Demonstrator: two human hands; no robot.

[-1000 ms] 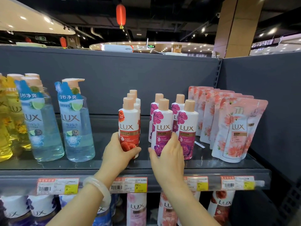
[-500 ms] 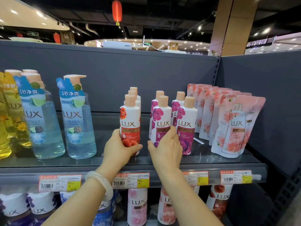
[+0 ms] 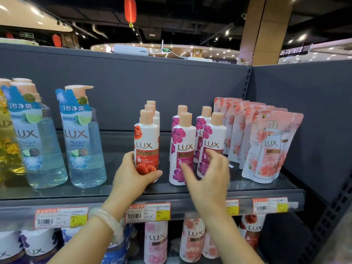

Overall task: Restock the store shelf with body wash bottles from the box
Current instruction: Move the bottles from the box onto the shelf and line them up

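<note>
On the grey store shelf, the person's left hand grips the lower part of a white body wash bottle with a red flower label, fingers behind it and the thumb curled across its front near the base; the bottle stands upright at the front of a short row of matching bottles that runs toward the back panel. A pale bangle sits on that wrist. The right hand is blurred and hangs loosely spread in front of the pink-flowered bottles, holding nothing; whether its fingertips touch a bottle cannot be told. Just right of the red bottle, apart from it, stands a white bottle with magenta flowers, upright near the shelf edge, with a second one beside it and two more behind them. Further right, a row of pink refill pouches leans back toward the side wall. To the left, well apart from the red bottle, stand two tall clear blue pump bottles and, at the frame's edge, a yellow one. Price tags line the shelf's front rail, and more bottles stand on the lower shelf beneath. A red lantern hangs from the dark ceiling above.
</note>
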